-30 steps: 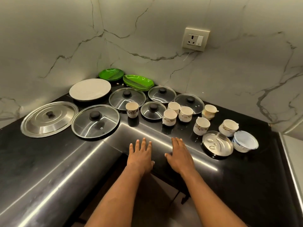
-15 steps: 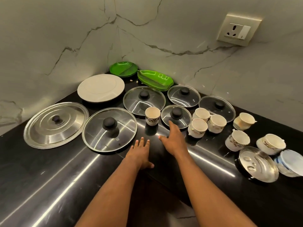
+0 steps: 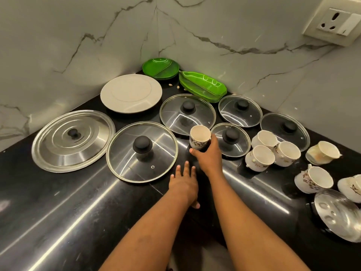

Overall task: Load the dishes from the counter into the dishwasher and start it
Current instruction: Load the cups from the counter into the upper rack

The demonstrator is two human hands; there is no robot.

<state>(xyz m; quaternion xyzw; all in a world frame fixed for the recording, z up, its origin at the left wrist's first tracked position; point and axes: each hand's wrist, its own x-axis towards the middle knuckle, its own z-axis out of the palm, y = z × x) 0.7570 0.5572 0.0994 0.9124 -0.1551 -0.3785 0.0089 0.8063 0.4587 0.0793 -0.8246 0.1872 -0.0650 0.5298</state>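
At the inner corner of the black counter [image 3: 78, 212], the patterned cup [image 3: 200, 139] is being gripped by the right hand [image 3: 210, 155], whose fingers and thumb are curling around its lower part. The cup is leaning a little and showing its open mouth; the hand is hiding its base, so I cannot tell if it is touching the counter. It is sitting between the big glass lid [image 3: 142, 151] on its left and the small glass lid [image 3: 230, 139] on its right, just in front of the middle glass lid [image 3: 187, 114]. The left hand [image 3: 183, 184] is lying flat on the counter near the right wrist, with straight fingers and holding nothing. Further left, the steel lid [image 3: 73, 140] is resting beside the big glass lid, and the white plate [image 3: 131, 93] is lying behind them. In the far corner, the round green plates [image 3: 160, 68] and the leaf-shaped green trays [image 3: 203, 86] are standing in stacks against the marble wall [image 3: 58, 36]. To the right, three white cups [image 3: 259, 157] are crowding together, touching each other, and a dimpled steel plate [image 3: 340, 214] is lying near the right edge. A wall socket [image 3: 336, 22] is showing at the top right.
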